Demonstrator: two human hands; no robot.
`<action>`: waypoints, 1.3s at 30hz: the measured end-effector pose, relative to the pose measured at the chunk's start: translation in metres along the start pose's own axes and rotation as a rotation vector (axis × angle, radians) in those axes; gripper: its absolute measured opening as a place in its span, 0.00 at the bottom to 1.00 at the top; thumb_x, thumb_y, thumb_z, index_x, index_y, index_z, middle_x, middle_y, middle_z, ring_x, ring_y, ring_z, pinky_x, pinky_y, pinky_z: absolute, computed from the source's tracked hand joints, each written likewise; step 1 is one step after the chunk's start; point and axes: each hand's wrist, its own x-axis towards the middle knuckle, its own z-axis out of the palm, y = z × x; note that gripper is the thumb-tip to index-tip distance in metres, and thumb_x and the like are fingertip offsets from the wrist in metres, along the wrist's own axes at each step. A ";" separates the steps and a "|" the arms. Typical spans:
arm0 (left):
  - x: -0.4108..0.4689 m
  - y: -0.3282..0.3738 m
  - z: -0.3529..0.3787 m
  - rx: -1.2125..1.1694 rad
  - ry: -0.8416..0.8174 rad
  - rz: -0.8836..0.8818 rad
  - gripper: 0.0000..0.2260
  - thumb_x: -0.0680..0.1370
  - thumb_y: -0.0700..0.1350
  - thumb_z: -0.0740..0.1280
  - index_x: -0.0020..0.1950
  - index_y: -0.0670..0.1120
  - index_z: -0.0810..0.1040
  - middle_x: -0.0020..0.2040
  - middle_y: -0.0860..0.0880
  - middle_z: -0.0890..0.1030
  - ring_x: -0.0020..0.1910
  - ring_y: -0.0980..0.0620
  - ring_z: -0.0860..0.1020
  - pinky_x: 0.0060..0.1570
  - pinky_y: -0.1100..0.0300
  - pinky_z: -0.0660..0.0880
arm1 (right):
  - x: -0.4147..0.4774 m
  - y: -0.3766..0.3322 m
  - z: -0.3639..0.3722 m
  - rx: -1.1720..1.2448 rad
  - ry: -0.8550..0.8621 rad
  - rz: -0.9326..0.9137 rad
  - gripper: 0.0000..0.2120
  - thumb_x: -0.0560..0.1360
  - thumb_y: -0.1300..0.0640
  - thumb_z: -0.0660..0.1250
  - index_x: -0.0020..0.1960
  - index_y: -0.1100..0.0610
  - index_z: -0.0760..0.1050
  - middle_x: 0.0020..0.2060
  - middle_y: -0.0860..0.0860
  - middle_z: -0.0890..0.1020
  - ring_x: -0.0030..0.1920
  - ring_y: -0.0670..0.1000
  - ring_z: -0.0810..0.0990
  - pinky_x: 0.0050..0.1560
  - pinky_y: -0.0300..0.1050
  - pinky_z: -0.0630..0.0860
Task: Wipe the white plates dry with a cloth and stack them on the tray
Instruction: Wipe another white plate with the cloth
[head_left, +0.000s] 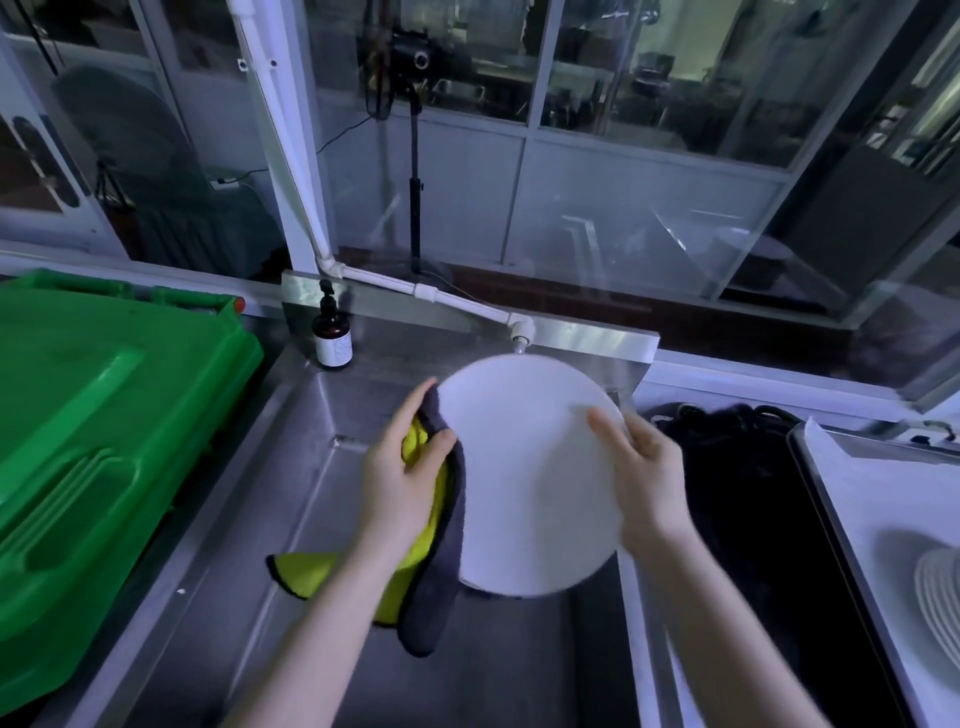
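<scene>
**Plate held over the sink**

We held the white plate tilted, face toward us, above the sink. Our left hand clamped the cloth against its left rim. Our right hand pinched the right rim, fingers curled. The tray at the right carried stacked plates.
</scene>
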 end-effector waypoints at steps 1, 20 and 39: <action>-0.007 -0.005 0.009 -0.019 0.076 -0.058 0.25 0.80 0.44 0.67 0.72 0.64 0.68 0.63 0.67 0.75 0.57 0.75 0.72 0.52 0.80 0.69 | -0.009 0.009 0.011 0.047 0.167 0.054 0.14 0.79 0.52 0.67 0.36 0.55 0.77 0.28 0.44 0.74 0.31 0.46 0.70 0.34 0.40 0.67; 0.016 0.017 -0.013 0.262 -0.617 0.108 0.24 0.78 0.39 0.69 0.68 0.63 0.74 0.64 0.69 0.75 0.65 0.72 0.70 0.60 0.79 0.62 | 0.019 -0.008 -0.002 -0.474 -0.669 -0.177 0.18 0.77 0.47 0.70 0.38 0.61 0.76 0.31 0.48 0.72 0.32 0.45 0.69 0.33 0.41 0.65; 0.019 -0.003 -0.021 0.148 -0.335 0.072 0.24 0.78 0.38 0.69 0.68 0.60 0.75 0.62 0.68 0.77 0.63 0.70 0.73 0.59 0.78 0.65 | 0.032 0.000 -0.008 -0.299 -0.520 -0.022 0.15 0.72 0.42 0.72 0.44 0.55 0.81 0.36 0.51 0.78 0.37 0.49 0.75 0.40 0.46 0.69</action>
